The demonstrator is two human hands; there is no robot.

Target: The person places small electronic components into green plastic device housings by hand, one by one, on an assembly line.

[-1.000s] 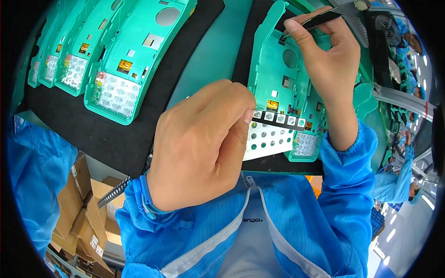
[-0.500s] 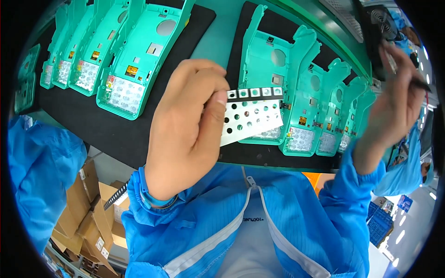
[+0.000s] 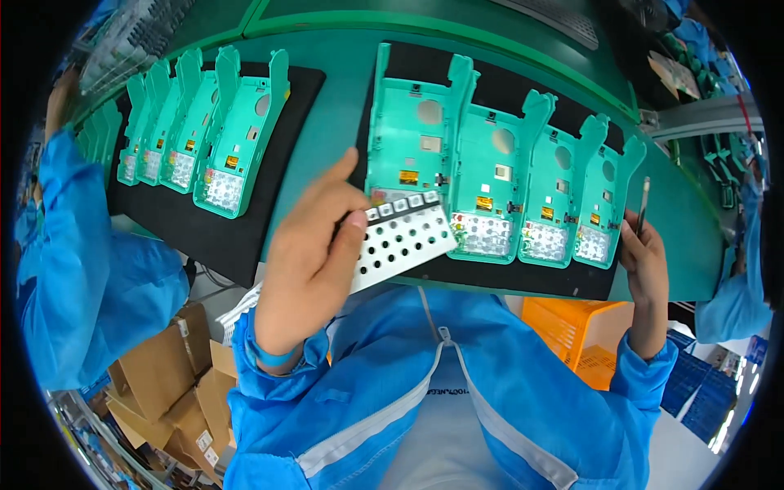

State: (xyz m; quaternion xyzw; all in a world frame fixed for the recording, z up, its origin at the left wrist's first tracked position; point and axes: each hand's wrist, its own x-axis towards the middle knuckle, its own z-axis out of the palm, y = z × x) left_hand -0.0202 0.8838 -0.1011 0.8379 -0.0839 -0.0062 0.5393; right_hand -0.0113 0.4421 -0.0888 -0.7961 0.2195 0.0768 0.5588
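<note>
My left hand is closed, pinching a white perforated strip between thumb and fingers. A dark band with white square pieces runs along the strip's upper edge. The strip hangs over the lower part of a green plastic housing and hides some of it. At the right end of the row, my right hand grips a slim pen-like tool, pale tip upward. Its fingers are beside the rightmost green housing. Between them are two more housings, one showing a clear keypad grid and orange patch.
Another row of green housings lies on the black mat to the left. Orange crates and cardboard boxes stand below the green bench. A co-worker's blue sleeve is at the left, another at the right.
My right hand has come down from the upper right to the end of the housing row. My left hand, still holding the strip, has shifted slightly left and down. The view has also shifted.
</note>
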